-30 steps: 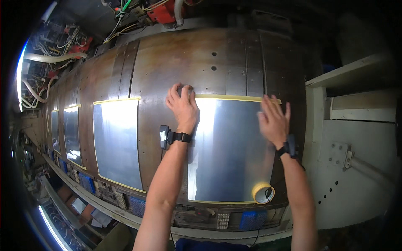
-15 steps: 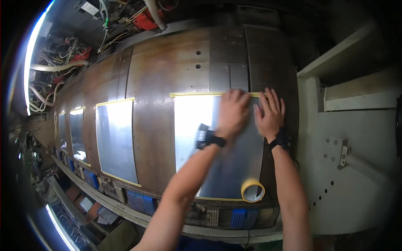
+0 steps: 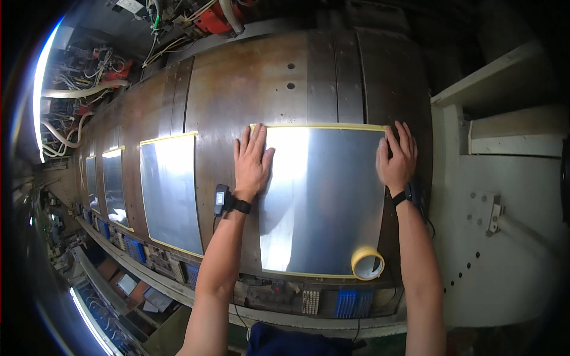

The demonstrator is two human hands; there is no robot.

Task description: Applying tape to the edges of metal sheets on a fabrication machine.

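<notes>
A shiny rectangular metal sheet lies flat on a brown-stained steel bed. Yellow masking tape runs along its far edge, and another strip follows its near edge. My left hand lies with fingers stretched out at the sheet's far left corner, fingertips on the end of the tape. At the far right corner my right hand rests with its fingers extended, touching the tape's other end. A roll of yellow tape sits on the sheet's near right corner, apart from both hands.
Further left, another taped metal sheet lies on the bed, with narrower sheets beyond. Blue slotted blocks line the bed's near edge. A pale machine frame stands at the right. Hoses and cables crowd the far left.
My left hand has slid left along the far tape, from near the right hand to the sheet's left corner. My right hand stays by the right corner. The view has shifted slightly.
</notes>
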